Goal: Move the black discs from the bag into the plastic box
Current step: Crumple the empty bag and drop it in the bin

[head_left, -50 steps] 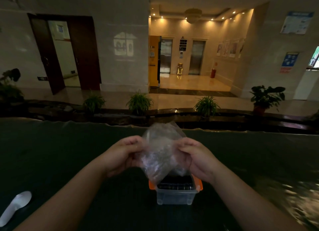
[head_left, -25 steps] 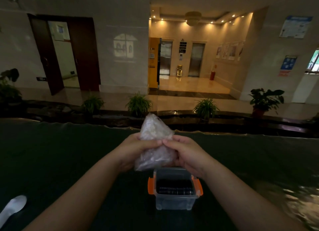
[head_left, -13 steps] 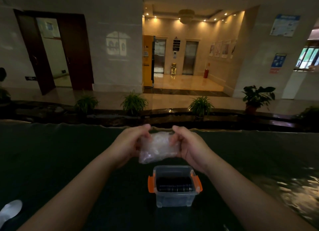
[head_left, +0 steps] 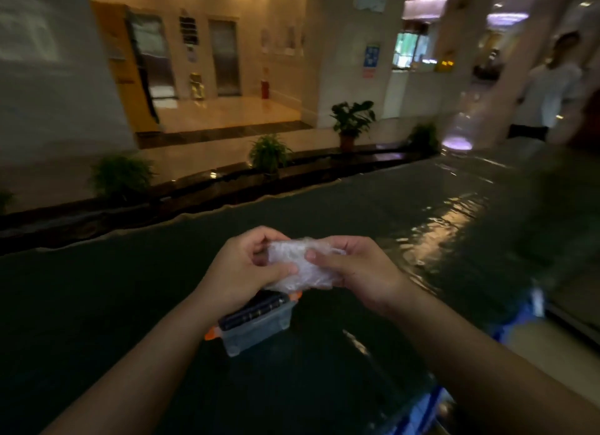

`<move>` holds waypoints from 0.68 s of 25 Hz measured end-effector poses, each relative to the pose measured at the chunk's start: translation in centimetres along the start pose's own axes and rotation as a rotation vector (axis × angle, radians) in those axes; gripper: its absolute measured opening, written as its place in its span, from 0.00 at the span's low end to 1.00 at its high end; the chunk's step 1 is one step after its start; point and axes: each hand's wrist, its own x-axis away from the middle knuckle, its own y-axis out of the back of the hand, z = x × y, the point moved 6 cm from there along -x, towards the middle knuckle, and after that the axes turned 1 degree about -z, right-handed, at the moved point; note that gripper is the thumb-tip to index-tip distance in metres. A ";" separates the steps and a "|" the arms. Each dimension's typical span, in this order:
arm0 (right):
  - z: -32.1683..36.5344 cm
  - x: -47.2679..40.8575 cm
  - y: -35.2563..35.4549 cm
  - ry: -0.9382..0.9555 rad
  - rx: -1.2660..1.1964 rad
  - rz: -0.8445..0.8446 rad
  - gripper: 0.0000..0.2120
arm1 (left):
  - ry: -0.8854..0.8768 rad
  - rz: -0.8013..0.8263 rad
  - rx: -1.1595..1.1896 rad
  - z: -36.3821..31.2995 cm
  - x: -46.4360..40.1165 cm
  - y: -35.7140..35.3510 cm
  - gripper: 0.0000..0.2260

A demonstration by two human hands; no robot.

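Observation:
A crumpled clear plastic bag (head_left: 297, 269) is held between my left hand (head_left: 246, 269) and my right hand (head_left: 354, 269), folded into a small wad above the table. I see no discs inside it. Below and slightly left of the hands stands the small clear plastic box (head_left: 259, 332) with orange latches. A row of black discs (head_left: 256, 309) stands on edge inside it. My left hand hides the far part of the box.
The dark green cloth-covered table (head_left: 130, 304) stretches left and far. Its right edge (head_left: 506, 334) runs close to my right arm. A person in a white top (head_left: 552, 90) stands at the far right. Potted plants (head_left: 352, 119) line the ledge beyond the table.
The camera has swung to the right, so the box now appears tilted and lower left. Both hands have kept the bag and folded it smaller.

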 end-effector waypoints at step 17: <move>-30.1 32.2 43.4 -0.677 0.586 -0.817 0.04 | -0.025 0.634 -0.506 13.7 -2.6 -55.3 0.22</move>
